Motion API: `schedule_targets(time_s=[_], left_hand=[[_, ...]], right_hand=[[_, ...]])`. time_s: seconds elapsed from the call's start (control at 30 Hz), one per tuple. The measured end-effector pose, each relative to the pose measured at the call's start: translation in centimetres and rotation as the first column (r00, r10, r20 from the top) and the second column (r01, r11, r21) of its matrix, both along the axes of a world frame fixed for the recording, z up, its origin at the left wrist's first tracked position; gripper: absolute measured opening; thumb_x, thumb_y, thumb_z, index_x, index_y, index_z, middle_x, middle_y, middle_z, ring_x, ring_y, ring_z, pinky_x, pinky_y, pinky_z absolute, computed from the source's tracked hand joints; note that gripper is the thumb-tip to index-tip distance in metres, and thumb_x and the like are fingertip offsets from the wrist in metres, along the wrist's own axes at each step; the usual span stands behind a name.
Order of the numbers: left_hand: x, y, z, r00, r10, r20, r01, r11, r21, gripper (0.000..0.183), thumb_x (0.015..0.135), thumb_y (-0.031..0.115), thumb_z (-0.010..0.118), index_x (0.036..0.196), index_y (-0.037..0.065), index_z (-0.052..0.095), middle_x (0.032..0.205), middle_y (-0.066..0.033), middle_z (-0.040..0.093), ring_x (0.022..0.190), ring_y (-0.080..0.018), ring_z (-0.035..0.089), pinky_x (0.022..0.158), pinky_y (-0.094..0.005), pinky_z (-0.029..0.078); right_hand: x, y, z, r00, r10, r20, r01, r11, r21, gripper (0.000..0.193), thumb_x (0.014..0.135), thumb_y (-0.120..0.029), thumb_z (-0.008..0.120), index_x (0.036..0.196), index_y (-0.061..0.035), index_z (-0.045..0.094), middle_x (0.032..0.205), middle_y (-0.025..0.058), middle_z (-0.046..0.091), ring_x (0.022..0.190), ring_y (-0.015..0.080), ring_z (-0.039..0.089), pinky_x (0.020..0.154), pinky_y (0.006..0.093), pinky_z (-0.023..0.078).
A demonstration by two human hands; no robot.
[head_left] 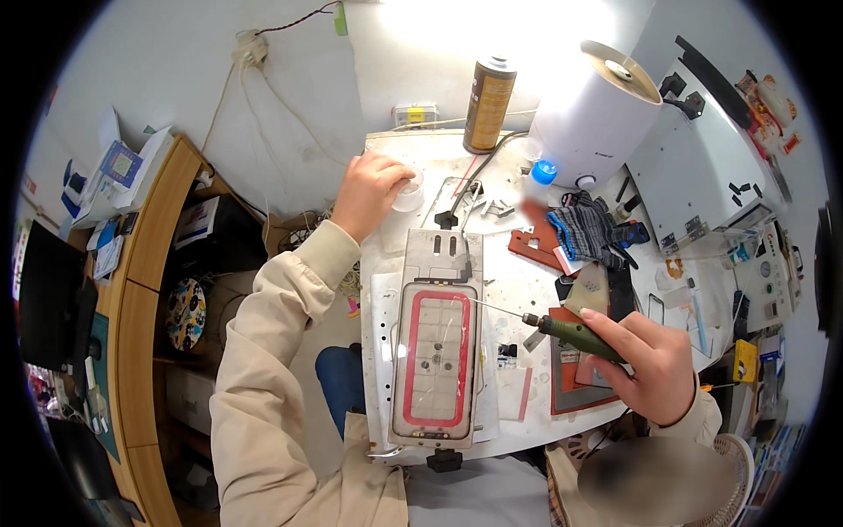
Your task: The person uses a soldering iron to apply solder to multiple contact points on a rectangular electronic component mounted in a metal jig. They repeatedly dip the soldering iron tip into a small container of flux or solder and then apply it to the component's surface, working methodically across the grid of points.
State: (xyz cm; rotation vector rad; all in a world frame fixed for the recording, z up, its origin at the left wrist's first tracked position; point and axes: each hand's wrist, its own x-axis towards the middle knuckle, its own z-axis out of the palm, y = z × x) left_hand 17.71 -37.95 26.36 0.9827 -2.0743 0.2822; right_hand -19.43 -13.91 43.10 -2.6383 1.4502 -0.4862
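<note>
My right hand (645, 364) is wrapped round a green pen-shaped rotary tool (571, 335). The tool's thin metal shaft points left, its tip close to the upper right edge of a phone screen panel (436, 358) with a red border. That panel lies on a metal holder plate (436, 250) with black knobs at both ends; thin pale strands cross its face. Up at the table's far left corner, my left hand (376, 191) has its fingers bent and closed at the rim of a small clear plastic cup (409, 193).
Behind the holder stand a brown spray can (489, 105), a white cylindrical appliance (593, 114) and a blue-capped bottle (542, 176). Dark gloves (587, 230), red-brown pads (536, 246) and small metal parts lie to the right. A black cable (479, 171) runs to the holder. A wooden desk (145, 307) stands left.
</note>
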Motion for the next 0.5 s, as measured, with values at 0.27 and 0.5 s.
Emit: schedule_targets(time_s=[0.27, 0.5], left_hand=[[0.7, 13.1, 7.3, 0.877, -0.394, -0.275, 0.406, 0.914, -0.014, 0.034, 0.107, 0.040, 0.062, 0.112, 0.009, 0.077, 0.107, -0.0012, 0.076, 0.095, -0.0277, 0.065, 0.089, -0.0421, 0.049], [0.9, 18.9, 7.9, 0.819, -0.573, -0.031, 0.571, 0.809, 0.140, 0.065, 0.107, 0.068, 0.046, 0.105, 0.013, 0.082, 0.120, 0.0017, 0.079, 0.110, -0.0212, 0.060, 0.094, -0.0395, 0.040]], right_hand=[[-0.1, -0.7, -0.4, 0.999, -0.008, -0.041, 0.007, 1.000, -0.021, 0.066, 0.069, -0.010, 0.089, 0.134, -0.0164, 0.076, 0.079, 0.0027, 0.062, 0.060, 0.0214, 0.061, 0.053, 0.0364, 0.049], [0.2, -0.8, -0.6, 0.999, 0.024, -0.022, -0.025, 1.000, -0.011, 0.066, 0.070, -0.011, 0.090, 0.134, -0.0161, 0.076, 0.078, 0.0024, 0.062, 0.059, 0.0209, 0.061, 0.053, 0.0354, 0.049]])
